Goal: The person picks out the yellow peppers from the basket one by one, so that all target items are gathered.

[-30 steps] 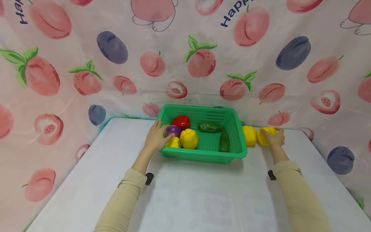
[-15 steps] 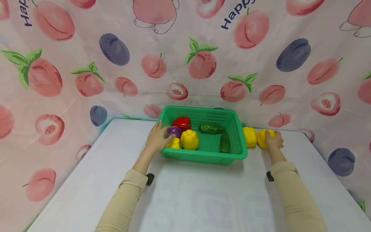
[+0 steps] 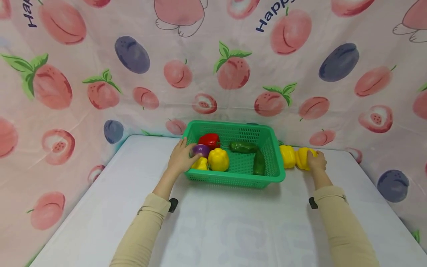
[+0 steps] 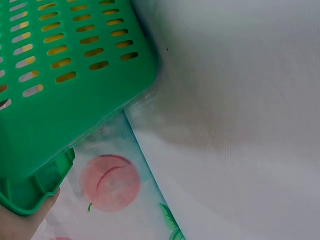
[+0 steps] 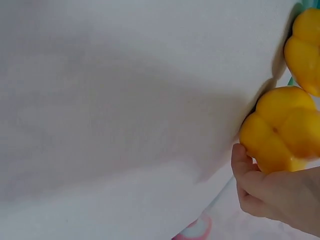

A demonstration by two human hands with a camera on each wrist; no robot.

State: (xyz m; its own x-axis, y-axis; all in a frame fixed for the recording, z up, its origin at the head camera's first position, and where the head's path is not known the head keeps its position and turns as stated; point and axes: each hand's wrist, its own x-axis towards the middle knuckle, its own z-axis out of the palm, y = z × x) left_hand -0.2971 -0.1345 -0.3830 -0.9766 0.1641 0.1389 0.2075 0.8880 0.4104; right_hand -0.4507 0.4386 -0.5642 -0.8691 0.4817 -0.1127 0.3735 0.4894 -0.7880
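Note:
A green plastic basket [image 3: 233,179] stands on the white table. My left hand [image 3: 180,157] grips its left rim, with the thumb reaching inward; in the left wrist view only part of that hand [image 4: 22,222] shows, below the rim. To the right of the basket lie two yellow bell peppers side by side. My right hand [image 3: 317,161] holds the outer bell pepper [image 3: 302,158] from its right side. In the right wrist view the fingers curl against this pepper [image 5: 272,127]. The inner bell pepper [image 3: 287,156] sits between it and the basket.
Inside the basket are a red bell pepper [image 3: 209,141], a shiny purple round vegetable [image 3: 201,150], a yellow bell pepper [image 3: 218,160], a smaller yellow vegetable [image 3: 200,164] and two dark green cucumber-like vegetables [image 3: 243,147]. A fruit-print cloth [image 3: 213,66] hangs behind the table [image 3: 240,222].
My right hand has shifted from over the outer yellow bell pepper to its right side. The left hand stays at the basket rim. The head view has tilted slightly.

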